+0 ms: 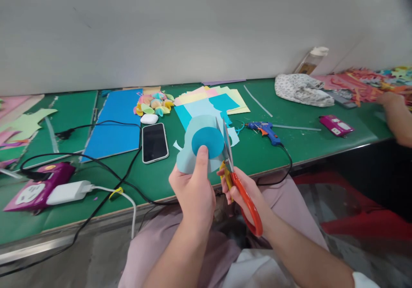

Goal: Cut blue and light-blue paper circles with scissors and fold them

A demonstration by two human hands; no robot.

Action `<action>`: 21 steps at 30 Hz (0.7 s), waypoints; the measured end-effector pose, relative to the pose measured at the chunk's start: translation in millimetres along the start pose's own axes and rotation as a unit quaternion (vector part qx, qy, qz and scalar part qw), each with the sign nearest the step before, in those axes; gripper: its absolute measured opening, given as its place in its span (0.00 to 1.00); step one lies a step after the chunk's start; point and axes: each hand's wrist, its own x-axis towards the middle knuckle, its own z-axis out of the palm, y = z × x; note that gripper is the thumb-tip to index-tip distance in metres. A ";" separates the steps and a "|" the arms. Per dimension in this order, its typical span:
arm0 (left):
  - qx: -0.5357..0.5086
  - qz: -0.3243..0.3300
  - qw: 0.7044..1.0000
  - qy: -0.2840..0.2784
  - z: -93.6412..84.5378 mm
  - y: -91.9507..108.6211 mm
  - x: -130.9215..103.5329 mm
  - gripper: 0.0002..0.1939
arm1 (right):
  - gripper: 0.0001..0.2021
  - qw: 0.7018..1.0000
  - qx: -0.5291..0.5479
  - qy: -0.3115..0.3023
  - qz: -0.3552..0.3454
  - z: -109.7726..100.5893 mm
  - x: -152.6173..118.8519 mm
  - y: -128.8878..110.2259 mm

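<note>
My left hand [196,189] pinches a pale blue sheet of paper [186,161] with a darker blue paper circle [208,137] lying on it, the thumb pressing on the circle. In my right hand [247,189] is a pair of scissors [246,200] with one red-orange and one yellow handle. Their blades point up and stand slightly apart at the right edge of the papers. Behind the papers, several coloured sheets [243,103] lie stacked on the green table [206,180]. A blue glue gun [265,130] rests to the right of the scissors.
Left of my hands lie a phone [155,144], a white case [149,119], paper petals [157,103] and a blue board [112,129]. Black cables cross the table to a purple power strip [41,187]. At right are a patterned cloth [299,90], a bottle [312,60] and another person's hand [397,112].
</note>
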 end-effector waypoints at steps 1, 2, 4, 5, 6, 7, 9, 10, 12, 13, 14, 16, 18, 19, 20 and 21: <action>-0.003 -0.003 1.000 0.001 0.3 0.1 -0.1 0.08 | 0.29 1.000 -0.002 -0.002 -0.002 0.2 0.0 -0.1; -0.004 -0.005 1.000 0.002 0.6 0.0 -0.2 0.08 | 0.29 1.000 -0.004 -0.002 -0.004 0.5 0.1 -0.2; -0.004 -0.007 1.000 0.003 1.2 -0.1 -0.6 0.09 | 0.29 1.000 -0.004 -0.003 -0.006 1.2 0.2 -0.5; -0.003 -0.008 1.000 0.004 1.5 -0.2 -0.9 0.09 | 0.30 1.000 -0.002 -0.002 -0.004 1.6 0.2 -0.8; -0.002 -0.009 1.000 0.006 1.9 -0.1 -1.2 0.09 | 0.30 1.000 0.001 0.000 -0.003 2.1 0.3 -1.3; -0.001 -0.011 1.000 0.007 2.4 0.1 -1.6 0.09 | 0.31 1.000 0.005 0.001 -0.001 2.5 0.3 -1.8; -0.002 -0.015 1.000 0.008 3.3 0.6 -2.4 0.09 | 0.32 1.000 0.008 0.003 0.004 3.3 0.2 -3.0; -0.005 -0.016 1.000 0.008 3.7 1.0 -2.6 0.09 | 0.32 1.000 0.008 0.005 0.005 3.6 0.1 -3.5; -0.018 -0.017 1.000 0.005 4.0 1.4 -2.7 0.07 | 0.33 1.000 0.003 0.007 0.008 3.7 -0.3 -4.2; -0.025 -0.016 1.000 0.003 4.0 1.5 -2.6 0.07 | 0.33 1.000 0.000 0.007 0.009 3.6 -0.6 -4.5; -0.031 -0.014 0.999 0.002 3.7 1.4 -2.3 0.06 | 0.33 1.000 -0.004 0.007 0.009 3.5 -1.0 -4.7; -0.036 -0.007 0.999 -0.003 2.9 0.9 -1.5 0.05 | 0.33 1.000 -0.012 0.007 0.009 3.2 -1.7 -5.1; -0.033 0.000 0.999 -0.005 2.1 0.5 -0.6 0.05 | 0.34 1.000 -0.016 0.008 0.009 3.0 -2.1 -5.5; -0.031 0.002 0.999 -0.006 1.7 0.4 -0.2 0.05 | 0.33 1.000 -0.016 0.008 0.008 2.8 -2.1 -5.7; -0.031 0.004 0.999 -0.005 1.5 0.5 0.3 0.05 | 0.33 1.000 -0.017 0.009 0.007 2.7 -2.1 -5.8; -0.032 0.005 0.999 -0.005 1.3 0.6 0.7 0.05 | 0.32 1.000 -0.018 0.009 0.006 2.5 -2.1 -5.9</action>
